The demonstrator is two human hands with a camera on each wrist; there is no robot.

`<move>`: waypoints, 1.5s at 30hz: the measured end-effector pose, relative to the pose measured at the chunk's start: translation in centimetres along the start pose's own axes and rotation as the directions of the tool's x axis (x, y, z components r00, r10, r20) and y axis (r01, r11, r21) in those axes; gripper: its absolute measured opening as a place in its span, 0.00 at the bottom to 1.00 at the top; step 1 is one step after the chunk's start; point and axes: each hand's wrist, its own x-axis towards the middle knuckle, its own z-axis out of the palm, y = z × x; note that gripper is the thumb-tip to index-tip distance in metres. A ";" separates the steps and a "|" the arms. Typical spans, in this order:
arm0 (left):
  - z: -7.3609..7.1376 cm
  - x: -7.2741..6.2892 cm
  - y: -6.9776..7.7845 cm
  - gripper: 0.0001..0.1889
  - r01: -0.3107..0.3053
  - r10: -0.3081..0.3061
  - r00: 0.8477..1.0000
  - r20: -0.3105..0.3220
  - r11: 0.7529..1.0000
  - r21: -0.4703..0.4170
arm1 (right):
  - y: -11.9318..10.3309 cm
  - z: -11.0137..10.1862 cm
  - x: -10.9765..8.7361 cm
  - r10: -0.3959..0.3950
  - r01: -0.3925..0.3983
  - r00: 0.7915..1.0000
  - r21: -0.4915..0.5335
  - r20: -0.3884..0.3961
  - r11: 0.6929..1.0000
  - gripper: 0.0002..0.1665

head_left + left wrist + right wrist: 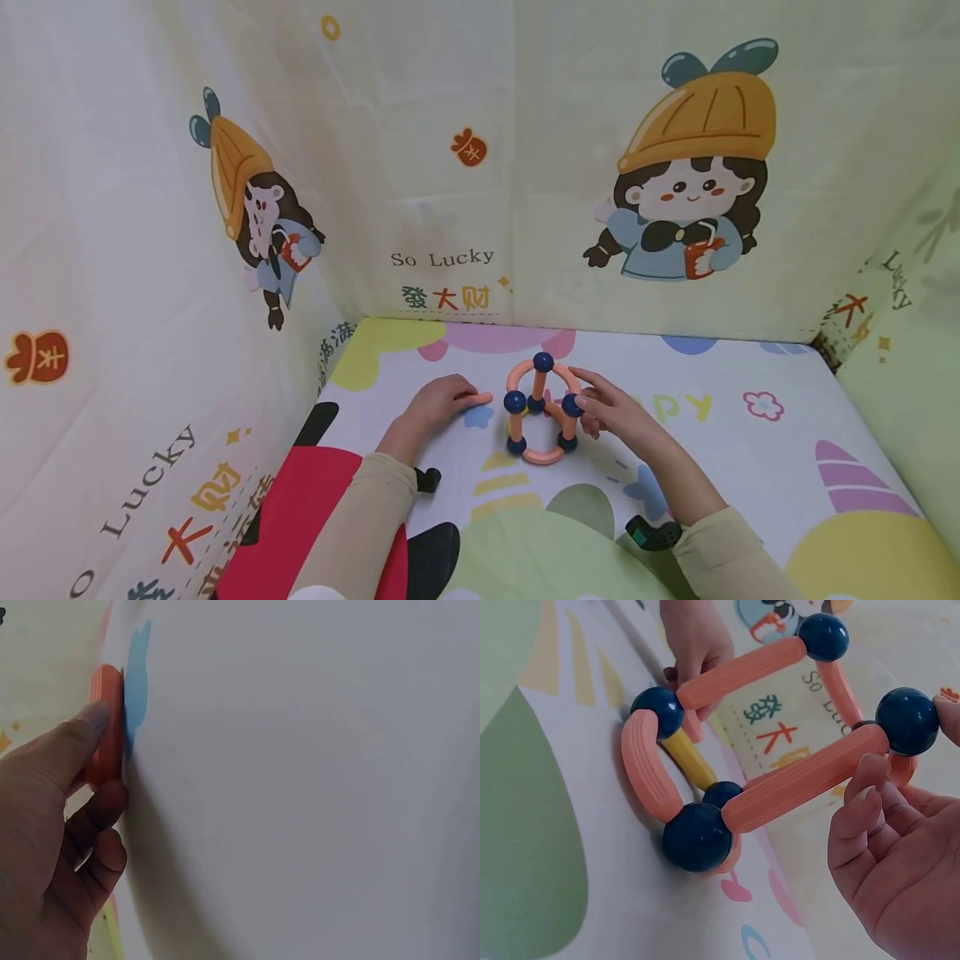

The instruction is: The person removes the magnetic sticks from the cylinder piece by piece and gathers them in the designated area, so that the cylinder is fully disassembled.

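Note:
My left hand (442,398) pinches a short ribbed orange magnetic stick (109,727) between thumb and fingers, low over the tabletop. To its right stands a frame of magnetic sticks and balls, with straight orange posts (806,780), curved orange sticks (543,457) and glossy dark blue balls (543,362). My right hand (611,410) holds this frame at its upper right: the thumb touches a blue ball (906,721) and fingertips lie against the post below. A yellow strip (690,759) shows behind the frame; I cannot tell whether it is a stick or print.
A printed cloth (750,467) with coloured shapes covers the table. Hanging printed sheets (540,208) close off the back and both sides. Dark bands with small devices (652,533) sit on both wrists.

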 end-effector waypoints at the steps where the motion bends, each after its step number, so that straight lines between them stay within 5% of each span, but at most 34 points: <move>1: 0.0 -0.1 0.0 0.16 -0.005 0.005 1.000 -0.004 1.000 0.000 | 0.0 0.0 0.0 -0.001 0.001 1.000 0.002 0.000 1.000 0.36; 6: 0.2 -0.3 -0.1 0.17 0.003 -0.003 1.000 -0.019 1.000 -0.007 | -0.1 0.0 -0.1 -0.005 0.005 1.000 0.003 -0.002 1.000 0.36; 9: 0.2 -0.5 0.1 0.20 0.057 -0.058 0.998 -0.033 0.998 -0.041 | -0.1 0.0 -0.1 -0.005 0.005 1.000 -0.003 -0.001 1.000 0.36; 12: 0.0 -0.7 0.6 0.20 0.107 -0.114 0.991 -0.072 0.990 -0.095 | -0.1 -0.1 -0.1 -0.007 0.007 1.000 -0.003 -0.003 1.000 0.36; 18: -1.0 -1.5 3.0 0.20 0.079 -0.131 0.975 -0.178 0.959 -0.273 | -0.2 -0.1 -0.1 0.000 0.000 1.000 0.003 -0.005 1.000 0.36; 21: -1.0 -2.5 4.9 0.22 0.031 -0.132 0.971 -0.200 0.897 -0.441 | -0.2 0.0 -0.1 0.001 -0.001 1.000 0.009 -0.003 1.000 0.36; 24: -0.6 -3.5 6.5 0.23 -0.042 -0.096 0.975 -0.202 0.808 -0.588 | -0.1 0.0 -0.2 -0.005 0.005 1.000 0.011 0.000 1.000 0.35; 28: 0.1 -4.5 7.9 0.24 -0.091 -0.046 0.982 -0.183 0.734 -0.673 | 0.1 0.0 -0.1 -0.003 0.003 1.000 0.011 0.000 1.000 0.35; 36: 0.9 -4.8 9.1 0.29 -0.122 0.025 0.988 -0.155 0.746 -0.655 | 0.0 0.1 -0.2 -0.019 0.019 1.000 0.010 -0.001 1.000 0.34; 45: 1.0 -4.7 9.4 0.29 -0.106 0.005 0.987 -0.162 0.777 -0.620 | -0.2 -0.2 0.1 0.008 -0.007 1.000 0.052 -0.009 0.999 0.30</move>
